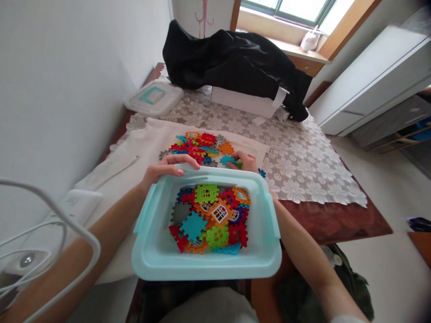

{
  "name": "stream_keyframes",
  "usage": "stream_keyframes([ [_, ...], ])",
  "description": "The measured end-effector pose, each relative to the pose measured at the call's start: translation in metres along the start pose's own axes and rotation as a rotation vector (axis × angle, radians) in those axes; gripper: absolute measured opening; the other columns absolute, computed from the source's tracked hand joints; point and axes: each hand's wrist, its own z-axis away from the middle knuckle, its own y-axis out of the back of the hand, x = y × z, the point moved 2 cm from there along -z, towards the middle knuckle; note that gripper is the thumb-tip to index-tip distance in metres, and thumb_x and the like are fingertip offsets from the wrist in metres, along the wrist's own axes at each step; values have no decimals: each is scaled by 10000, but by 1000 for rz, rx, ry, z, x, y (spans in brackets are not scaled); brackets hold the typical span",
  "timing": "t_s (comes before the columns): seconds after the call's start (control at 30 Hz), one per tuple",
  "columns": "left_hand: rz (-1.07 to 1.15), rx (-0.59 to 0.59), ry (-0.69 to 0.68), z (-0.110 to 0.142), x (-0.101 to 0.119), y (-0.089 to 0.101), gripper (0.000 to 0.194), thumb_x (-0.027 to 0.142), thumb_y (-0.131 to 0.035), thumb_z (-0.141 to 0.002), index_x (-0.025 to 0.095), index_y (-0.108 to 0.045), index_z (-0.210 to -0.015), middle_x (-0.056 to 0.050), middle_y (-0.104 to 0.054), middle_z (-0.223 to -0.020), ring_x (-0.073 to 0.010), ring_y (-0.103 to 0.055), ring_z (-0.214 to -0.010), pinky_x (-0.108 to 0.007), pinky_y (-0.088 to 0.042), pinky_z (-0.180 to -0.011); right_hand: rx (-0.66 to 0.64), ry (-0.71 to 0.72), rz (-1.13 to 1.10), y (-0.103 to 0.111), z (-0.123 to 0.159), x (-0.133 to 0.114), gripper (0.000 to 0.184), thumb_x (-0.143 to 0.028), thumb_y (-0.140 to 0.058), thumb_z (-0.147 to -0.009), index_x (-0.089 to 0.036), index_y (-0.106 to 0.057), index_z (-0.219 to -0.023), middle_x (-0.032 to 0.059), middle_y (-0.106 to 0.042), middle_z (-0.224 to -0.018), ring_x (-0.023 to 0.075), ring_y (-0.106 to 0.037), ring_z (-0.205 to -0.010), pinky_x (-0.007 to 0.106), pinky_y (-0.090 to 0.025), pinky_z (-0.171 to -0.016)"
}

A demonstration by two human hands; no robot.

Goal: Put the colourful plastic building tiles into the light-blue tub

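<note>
A light teal plastic bin (205, 271) is tipped towards me at the table's near edge, above my lap. Inside it lie several notched plastic building tiles (194, 225) in blue, orange, green, red and grey, some with white window grilles. My left hand (168, 169) grips the bin's far left rim, thumb and fingers closed over it. Just beyond the far right rim, my right hand (245, 162) has its fingers curled around a green tile (239, 164), beside a teal tile (227, 160). A pile of similar tiles (202, 146) spreads on the cloth behind the bin; the rim hides part of it.
A white cloth (155, 128) lies over the lace tablecloth (296, 166). At the back left is a clear lid with a teal handle (155, 98). Black fabric (235, 63) covers a white box (239, 101). White cables (67, 220) hang at the left near a power strip (76, 206).
</note>
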Motion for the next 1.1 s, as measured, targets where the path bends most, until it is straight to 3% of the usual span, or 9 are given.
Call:
stream_keyframes([
  [0.13,5,21,16,1,0,-2,280,226,-889,-628,174,-950,-896,-91,-883,-876,-229,-773,-709,-284,-553,-662,107,-56,-615,22,3,-13,498,-648,-947,-826,-288,-729,-1092,11,-821,-994,206,-744,-875,361,-628,-865],
  [0.23,25,17,0,3,-1,-4,293,223,-878,-610,166,-955,-887,-95,-880,-858,-222,-763,-716,-277,-540,-677,-112,-72,-854,39,16,-35,527,-612,-1023,-821,-327,-741,-1163,-5,-842,-1004,194,-767,-822,328,-645,-774],
  [0.33,49,-5,-13,2,-5,-4,319,219,-860,-586,177,-968,-883,-86,-887,-856,-227,-765,-736,-278,-547,-707,-218,38,-804,43,25,-43,482,-716,-945,-904,-287,-822,-1086,61,-872,-1068,261,-830,-1044,404,-688,-962],
  [0.47,62,-39,-31,-1,-10,-2,329,219,-842,-580,197,-979,-878,-70,-897,-874,-236,-757,-758,-282,-537,-714,62,68,-573,33,15,-15,512,-772,-720,-1060,-277,-844,-1009,85,-883,-1047,284,-831,-1068,463,-677,-1053],
  [0.57,88,-49,-13,2,-11,0,344,216,-845,-591,203,-981,-906,-60,-899,-888,-233,-741,-775,-279,-512,-722,110,83,-227,17,6,9,468,-716,-739,-1053,-268,-843,-1143,130,-893,-1277,326,-818,-1249,534,-618,-1198],
  [0.7,86,-19,62,10,-8,1,369,182,-835,-583,203,-978,-923,-65,-897,-941,-267,-740,-871,-312,-518,-835,-17,82,29,-8,1,27,570,-610,-668,-1106,-260,-724,-1553,191,-723,-1678,371,-675,-1587,622,-530,-1338],
  [0.83,26,18,64,12,-7,6,336,211,-828,-585,233,-968,-890,-47,-860,-905,-275,-698,-852,-334,-493,-815,-193,45,303,-29,0,32,564,-453,-779,-1038,-311,-763,-1584,167,-576,-1836,458,-447,-1774,784,-314,-1438],
  [0.97,-35,45,88,9,-13,16,345,253,-817,-575,260,-958,-890,-54,-840,-915,-310,-690,-879,-371,-492,-822,-134,33,196,-35,-3,33,518,-315,-782,-985,-264,-837,-1497,196,-715,-1685,429,-637,-1621,738,-348,-1443],
  [1.1,-93,91,67,6,-28,31,315,345,-849,-543,294,-938,-842,-54,-822,-902,-339,-686,-867,-418,-508,-834,30,91,-160,-31,-3,29,404,-529,-781,-1018,-258,-939,-1273,220,-832,-1442,416,-779,-1391,658,-558,-1298],
])
